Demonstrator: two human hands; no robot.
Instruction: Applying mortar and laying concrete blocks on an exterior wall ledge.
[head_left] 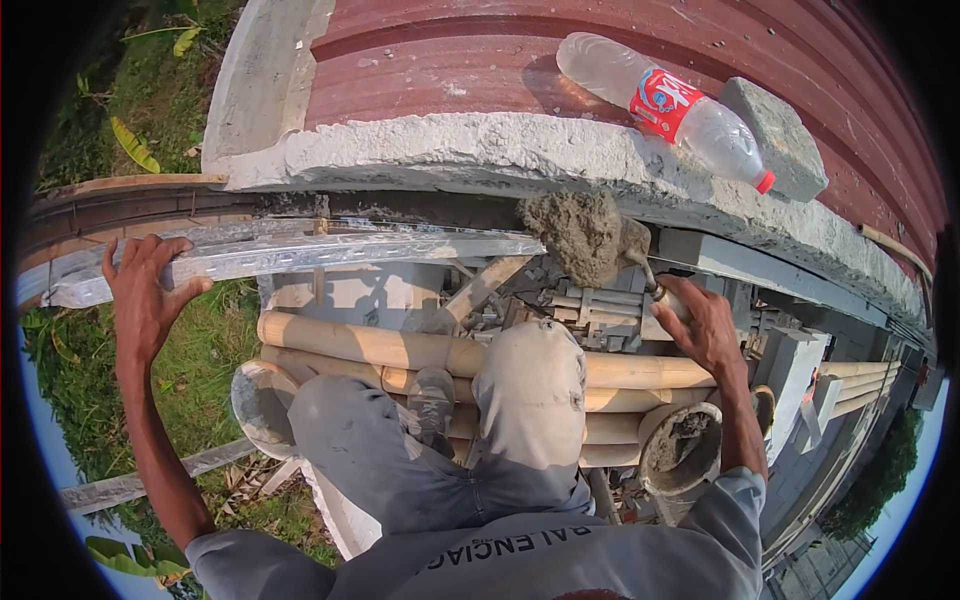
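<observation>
A long, shiny metal bar [350,250] lies along the near side of the wall top, and my left hand [148,285] grips its left part, fingers over it and thumb on the near side. My right hand [702,325] is closed around the handle of a trowel [636,245]. Wet grey mortar [578,238] heaps over the blade and hides most of it. This mortar is at the bar's right end, close to the rough white wall edge [400,150]; whether it touches the bar I cannot tell.
A plastic bottle [715,140] lies beside a grey block [775,135] on red metal roofing [430,60]. Under my legs run bamboo poles [640,370]. Buckets stand on both sides, the right bucket [655,480] holding mortar. Grass [200,370] shows far below at left.
</observation>
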